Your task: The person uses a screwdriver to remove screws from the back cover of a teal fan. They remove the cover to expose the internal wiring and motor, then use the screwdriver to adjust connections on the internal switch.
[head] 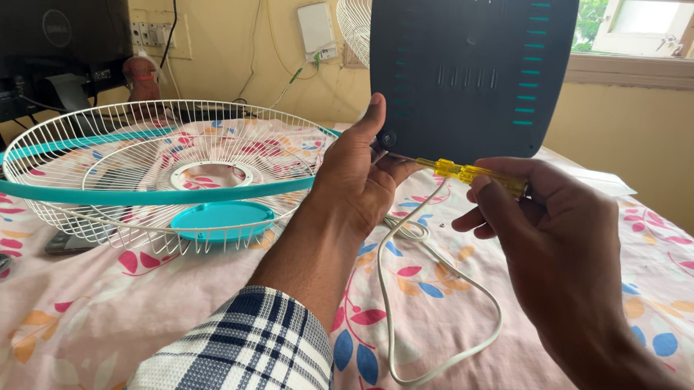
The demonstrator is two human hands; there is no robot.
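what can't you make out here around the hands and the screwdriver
- Screwdriver tip, head view: hidden by the left hand.
- Its handle end: inside the right hand.
- Dark panel top: cut off by the frame edge.
- White cord upper end: lost behind the left hand.

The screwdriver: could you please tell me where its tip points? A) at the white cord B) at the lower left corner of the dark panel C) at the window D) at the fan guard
B: the right hand holds the yellow screwdriver level, its tip at the dark panel corner that the left hand steadies.
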